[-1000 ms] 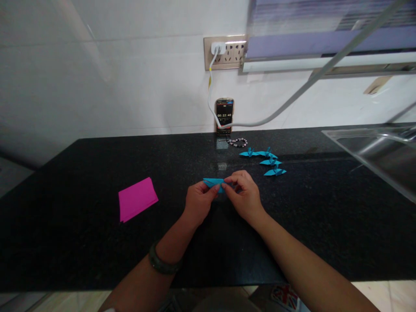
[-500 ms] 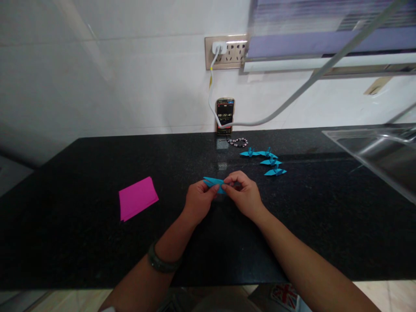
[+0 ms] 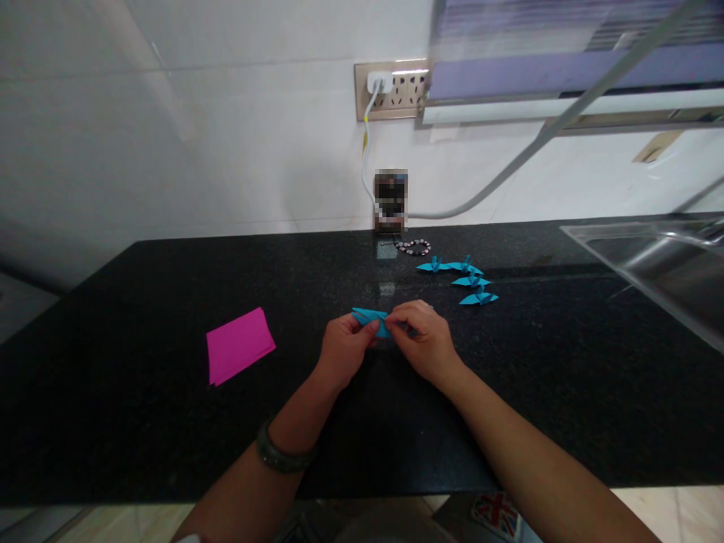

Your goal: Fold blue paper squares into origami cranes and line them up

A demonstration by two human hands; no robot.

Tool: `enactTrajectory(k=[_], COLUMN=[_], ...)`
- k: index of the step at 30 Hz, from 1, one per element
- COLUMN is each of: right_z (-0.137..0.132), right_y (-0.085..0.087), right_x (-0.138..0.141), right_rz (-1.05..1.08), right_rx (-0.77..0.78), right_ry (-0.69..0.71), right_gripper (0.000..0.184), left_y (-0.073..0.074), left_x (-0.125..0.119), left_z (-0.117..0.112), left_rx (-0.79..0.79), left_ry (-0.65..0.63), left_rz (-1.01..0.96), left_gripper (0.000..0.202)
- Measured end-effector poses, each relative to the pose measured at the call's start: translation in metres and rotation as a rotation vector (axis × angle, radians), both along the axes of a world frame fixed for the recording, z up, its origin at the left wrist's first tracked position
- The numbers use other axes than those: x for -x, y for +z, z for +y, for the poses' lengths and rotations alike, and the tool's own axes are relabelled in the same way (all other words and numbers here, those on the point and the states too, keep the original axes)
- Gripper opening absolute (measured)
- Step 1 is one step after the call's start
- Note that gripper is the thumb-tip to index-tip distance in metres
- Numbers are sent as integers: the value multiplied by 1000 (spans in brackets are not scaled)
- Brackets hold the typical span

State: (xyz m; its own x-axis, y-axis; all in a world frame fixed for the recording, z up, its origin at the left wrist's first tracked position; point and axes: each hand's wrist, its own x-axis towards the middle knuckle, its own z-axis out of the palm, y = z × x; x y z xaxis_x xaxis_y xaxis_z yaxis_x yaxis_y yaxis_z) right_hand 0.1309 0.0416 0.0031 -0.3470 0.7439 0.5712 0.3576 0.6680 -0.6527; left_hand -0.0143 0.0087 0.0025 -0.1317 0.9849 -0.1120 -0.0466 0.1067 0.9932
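A small folded piece of blue paper (image 3: 370, 317) is held just above the black countertop (image 3: 141, 422), near its middle. My left hand (image 3: 344, 351) pinches its left part with thumb and fingers closed. My right hand (image 3: 424, 339) pinches its right end, fingers curled, so much of the paper is hidden. Several finished blue paper cranes (image 3: 464, 280) lie in a row behind and to the right of my hands.
A stack of pink paper squares (image 3: 238, 345) lies to the left. A phone (image 3: 391, 200) leans against the wall under a socket strip (image 3: 390, 90), with a bead bracelet (image 3: 412, 246) before it. A steel sink (image 3: 656, 264) is at the right.
Both hands stay pinched on the blue paper; my right fingers have shifted slightly left along it. Everything else on the counter is where it was.
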Motion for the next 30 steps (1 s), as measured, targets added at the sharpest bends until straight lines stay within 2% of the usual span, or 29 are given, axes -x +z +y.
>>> enactTrajectory(k=[6, 9, 14, 21, 26, 30], right_z=[0, 0, 1, 5, 6, 5], right_y=[-7, -6, -4, -7, -3, -1], right_x=[5, 6, 3, -3, -7, -6], right_rz=[50, 69, 48, -131, -251, -271], right_rx=[221, 243, 116, -153, -229, -231], right_ry=[-77, -59, -51, 19, 69, 99], right_gripper=[9, 6, 9, 16, 17, 16], left_y=[-4, -5, -2, 4, 6, 5], left_x=[1, 1, -1, -1, -1, 0], left_z=[0, 0, 0, 0, -1, 0], left_rx=[-53, -63, 15, 137, 169, 162], left_ry=[-14, -2, -6, -14, -5, -10], left_rz=[63, 69, -20, -195, -244, -219], left_gripper=[23, 24, 25, 20, 17, 17])
